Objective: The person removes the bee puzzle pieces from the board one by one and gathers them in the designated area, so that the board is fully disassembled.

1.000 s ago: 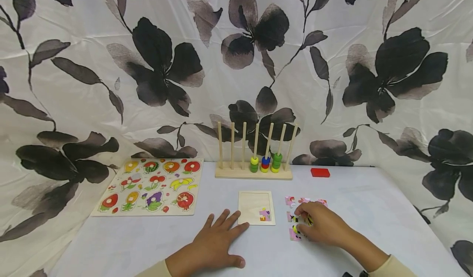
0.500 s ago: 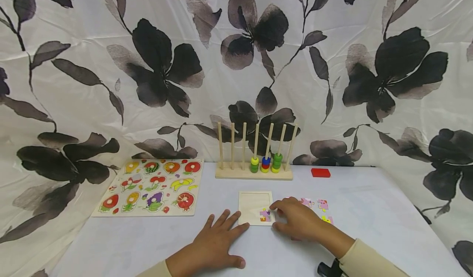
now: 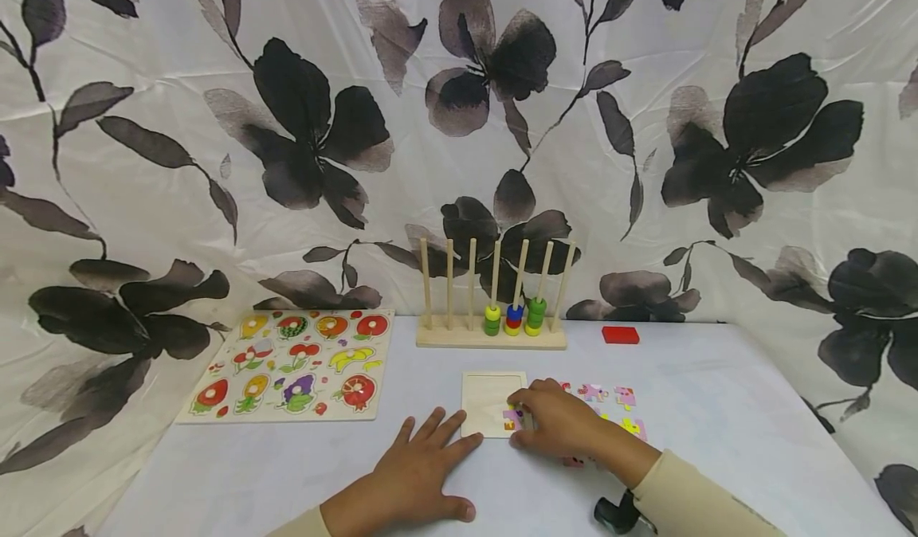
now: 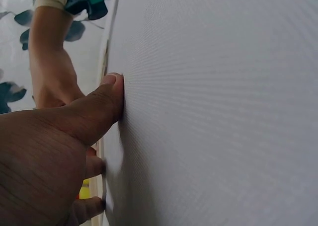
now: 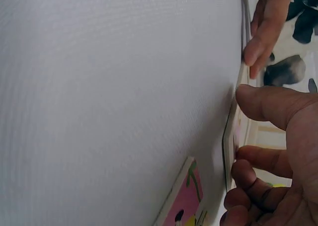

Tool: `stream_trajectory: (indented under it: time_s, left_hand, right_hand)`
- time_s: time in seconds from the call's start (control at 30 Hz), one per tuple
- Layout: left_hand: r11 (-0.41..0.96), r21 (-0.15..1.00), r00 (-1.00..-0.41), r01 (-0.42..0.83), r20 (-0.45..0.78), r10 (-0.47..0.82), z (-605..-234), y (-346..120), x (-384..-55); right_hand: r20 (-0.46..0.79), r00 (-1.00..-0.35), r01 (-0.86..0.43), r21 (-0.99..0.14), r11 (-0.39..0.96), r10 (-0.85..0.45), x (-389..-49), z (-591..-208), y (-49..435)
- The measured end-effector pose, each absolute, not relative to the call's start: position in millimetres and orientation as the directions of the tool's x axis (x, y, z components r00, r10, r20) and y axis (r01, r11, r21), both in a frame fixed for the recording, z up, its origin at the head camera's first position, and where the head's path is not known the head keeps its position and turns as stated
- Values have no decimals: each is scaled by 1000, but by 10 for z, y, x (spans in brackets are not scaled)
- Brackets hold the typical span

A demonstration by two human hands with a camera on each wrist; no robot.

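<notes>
A small wooden puzzle tray [image 3: 482, 403] lies in the middle of the table, with a pink and purple puzzle piece [image 3: 510, 420] in its lower right corner. My left hand [image 3: 423, 467] rests flat on the cloth with fingers spread, its fingertips at the tray's lower left edge. Over the tray's right side, my right hand [image 3: 562, 421] has thumb and index finger bent in a pinch at a puzzle piece, mostly covered by the fingers. In the right wrist view, the right index fingertip [image 5: 246, 154] sits just over the tray's rim.
Loose pink puzzle pieces [image 3: 625, 396] lie right of the tray, partly under the right hand. Behind stand a pegged bead stacker [image 3: 445, 336] and a red block [image 3: 620, 335]. A fruit puzzle board [image 3: 276, 405] lies at left. Floral cloth [image 3: 402, 162] hangs behind.
My right hand has moved left from the loose pieces onto the right side of the tray. The left hand has stayed in place.
</notes>
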State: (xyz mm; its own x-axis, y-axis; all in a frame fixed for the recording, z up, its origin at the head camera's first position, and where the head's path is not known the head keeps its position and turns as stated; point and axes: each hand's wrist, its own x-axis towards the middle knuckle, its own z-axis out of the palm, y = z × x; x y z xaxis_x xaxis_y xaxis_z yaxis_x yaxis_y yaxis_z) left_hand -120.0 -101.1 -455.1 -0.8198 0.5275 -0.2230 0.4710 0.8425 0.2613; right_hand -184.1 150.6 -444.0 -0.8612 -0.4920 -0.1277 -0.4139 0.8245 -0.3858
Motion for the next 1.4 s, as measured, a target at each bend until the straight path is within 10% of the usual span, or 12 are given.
stream_trajectory:
  time_s: [1.4]
  left_hand:
    - [847,263,-823,462,-228,520,-4564,-998,-1205]
  right_hand:
    - [-52,-906,-361,-424,830,-421,-1789,-4394,1639]
